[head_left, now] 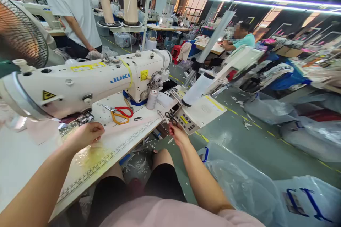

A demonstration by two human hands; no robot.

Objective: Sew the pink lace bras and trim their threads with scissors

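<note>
My left hand (89,135) is pinched closed above the table, just in front of the presser foot (87,116) of a white JUKI sewing machine (106,81); what lies between its fingers is too small to make out. Clear plastic film (90,158) rests beneath that hand. Off the table's right end, my right hand (178,134) has its fingers closed right below a pair of dark loops like scissor handles (171,116), beside the control box (189,120). Whether it grips them cannot be seen. Red-handled pliers (125,111) and orange-handled scissors (119,117) lie on the table (144,127).
A thread spool (152,99) stands by the machine and a white cone (197,89) above the control box. Plastic bins (239,177) sit at lower right. A fan (23,32) and a standing person (70,10) are at left. Another person (243,37) sits farther back.
</note>
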